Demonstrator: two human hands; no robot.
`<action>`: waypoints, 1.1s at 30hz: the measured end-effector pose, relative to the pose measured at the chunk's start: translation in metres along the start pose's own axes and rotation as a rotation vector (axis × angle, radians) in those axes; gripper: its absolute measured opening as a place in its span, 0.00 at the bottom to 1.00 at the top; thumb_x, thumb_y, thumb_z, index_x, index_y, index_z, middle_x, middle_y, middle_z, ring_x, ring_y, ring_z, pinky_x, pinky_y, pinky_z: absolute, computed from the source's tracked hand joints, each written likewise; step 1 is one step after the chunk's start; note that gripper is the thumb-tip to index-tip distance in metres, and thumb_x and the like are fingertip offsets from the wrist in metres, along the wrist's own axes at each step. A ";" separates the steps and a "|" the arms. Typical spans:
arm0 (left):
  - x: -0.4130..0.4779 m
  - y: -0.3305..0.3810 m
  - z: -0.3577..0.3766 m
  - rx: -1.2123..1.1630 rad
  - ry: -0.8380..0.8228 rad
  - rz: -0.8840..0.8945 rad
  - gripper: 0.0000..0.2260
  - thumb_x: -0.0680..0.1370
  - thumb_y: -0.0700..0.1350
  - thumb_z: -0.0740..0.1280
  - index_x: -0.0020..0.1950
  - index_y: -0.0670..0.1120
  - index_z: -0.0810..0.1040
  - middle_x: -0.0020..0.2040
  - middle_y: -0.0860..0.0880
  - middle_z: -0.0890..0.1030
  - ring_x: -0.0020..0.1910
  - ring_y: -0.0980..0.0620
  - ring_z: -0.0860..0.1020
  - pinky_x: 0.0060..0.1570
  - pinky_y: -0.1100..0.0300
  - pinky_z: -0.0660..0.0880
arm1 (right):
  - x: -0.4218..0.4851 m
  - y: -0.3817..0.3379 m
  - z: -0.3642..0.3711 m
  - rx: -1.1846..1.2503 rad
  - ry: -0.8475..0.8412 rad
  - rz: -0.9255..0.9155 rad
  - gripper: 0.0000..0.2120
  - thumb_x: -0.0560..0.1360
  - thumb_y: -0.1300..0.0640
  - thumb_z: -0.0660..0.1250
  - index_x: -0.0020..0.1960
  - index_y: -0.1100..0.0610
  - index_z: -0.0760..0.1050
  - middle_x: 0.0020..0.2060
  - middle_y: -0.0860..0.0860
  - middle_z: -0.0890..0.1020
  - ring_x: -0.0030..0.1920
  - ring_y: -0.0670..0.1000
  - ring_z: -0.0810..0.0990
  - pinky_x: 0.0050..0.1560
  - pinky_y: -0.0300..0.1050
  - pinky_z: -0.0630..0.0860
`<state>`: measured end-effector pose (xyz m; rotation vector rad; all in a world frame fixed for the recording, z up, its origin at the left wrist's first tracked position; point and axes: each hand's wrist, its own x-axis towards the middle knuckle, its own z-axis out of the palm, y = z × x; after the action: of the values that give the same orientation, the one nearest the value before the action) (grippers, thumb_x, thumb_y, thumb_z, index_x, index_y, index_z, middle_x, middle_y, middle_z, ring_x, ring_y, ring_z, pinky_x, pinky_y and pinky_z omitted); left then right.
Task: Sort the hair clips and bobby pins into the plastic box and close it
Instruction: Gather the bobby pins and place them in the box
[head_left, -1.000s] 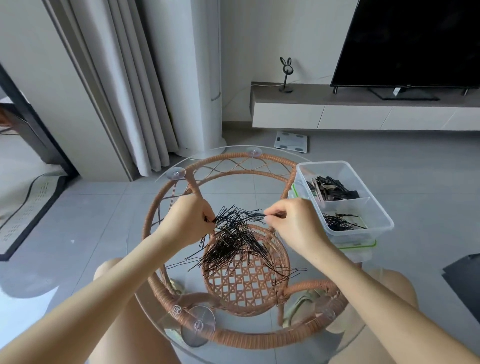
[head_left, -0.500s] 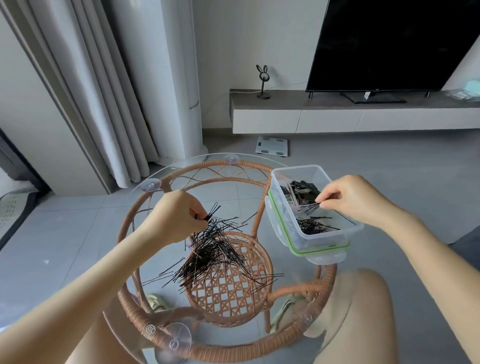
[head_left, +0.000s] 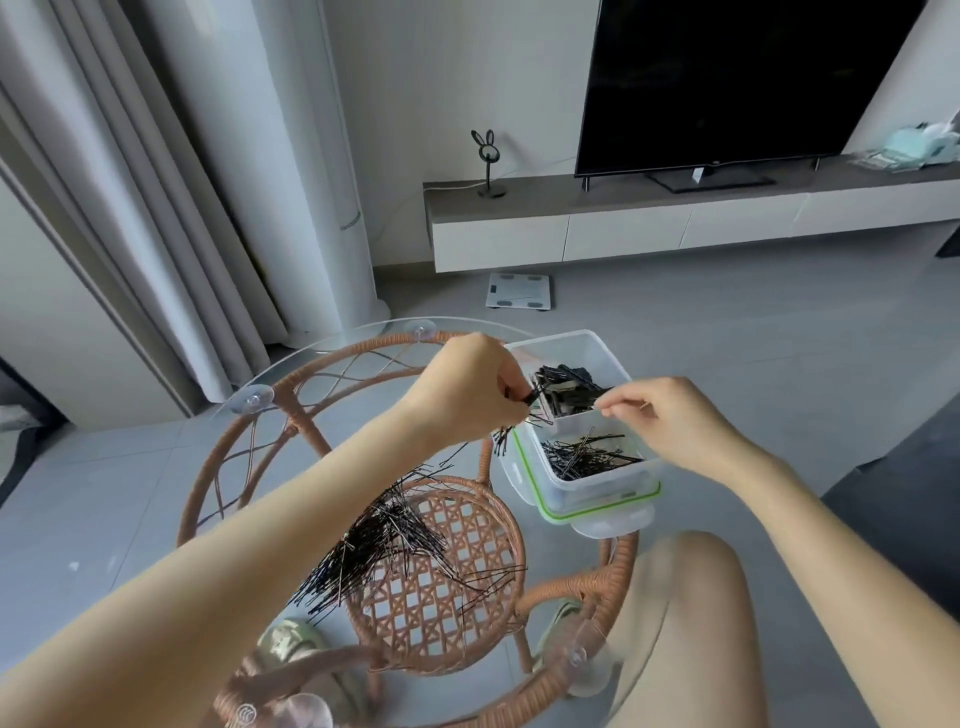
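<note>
Seen from the head camera, a round glass table (head_left: 332, 340) on a rattan frame (head_left: 291, 415) carries everything. At its right edge stands the clear plastic box (head_left: 597, 491), open and set on top of its green-rimmed lid (head_left: 608, 522). A divider splits the box in two: the far compartment holds dark hair clips (head_left: 566, 387), the near one a thin layer of sorted pins (head_left: 587, 457). The left hand (head_left: 462, 384) is at the box's left rim, fingers curled tight round a small bundle of pins (head_left: 525, 399). The bundle's dark tips poke toward the far compartment, and more ends stick out below the hand, just outside the box wall. The right hand (head_left: 675, 415) reaches in from the right over the divider, thumb and forefinger pressed together and the other fingers loosely bent; whether a pin sits between them is too fine to tell. The loose heap of bobby pins (head_left: 384, 535) lies fanned out on the glass near the table's middle, partly under the left forearm and well apart from the box. Beyond the table a white scale (head_left: 519, 291) lies on the floor, and a dark television (head_left: 727, 78) stands on a low cabinet (head_left: 571, 234).
</note>
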<state>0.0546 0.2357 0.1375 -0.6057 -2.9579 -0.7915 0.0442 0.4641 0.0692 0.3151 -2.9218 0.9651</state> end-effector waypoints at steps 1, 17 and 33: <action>0.008 0.010 0.006 0.002 -0.006 0.031 0.06 0.70 0.40 0.69 0.43 0.43 0.85 0.39 0.46 0.84 0.34 0.48 0.78 0.30 0.67 0.70 | -0.002 0.002 -0.002 0.018 0.029 0.002 0.11 0.75 0.64 0.63 0.50 0.54 0.82 0.42 0.46 0.84 0.45 0.45 0.81 0.49 0.37 0.72; 0.055 0.031 0.090 0.153 -0.343 0.139 0.15 0.72 0.40 0.68 0.59 0.43 0.79 0.56 0.46 0.81 0.56 0.47 0.77 0.54 0.60 0.73 | -0.020 0.017 -0.014 0.065 0.166 0.038 0.13 0.75 0.66 0.60 0.51 0.56 0.81 0.44 0.51 0.85 0.48 0.48 0.82 0.54 0.45 0.76; -0.008 -0.067 0.012 -0.201 0.092 -0.114 0.09 0.76 0.45 0.66 0.52 0.47 0.83 0.53 0.50 0.84 0.48 0.56 0.80 0.51 0.71 0.73 | -0.041 -0.076 0.022 0.207 0.129 -0.188 0.12 0.77 0.59 0.60 0.57 0.56 0.78 0.52 0.49 0.83 0.52 0.45 0.81 0.54 0.37 0.75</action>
<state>0.0377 0.1851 0.0942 -0.3967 -2.8714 -1.1054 0.1000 0.3985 0.0915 0.5057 -2.6258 1.2093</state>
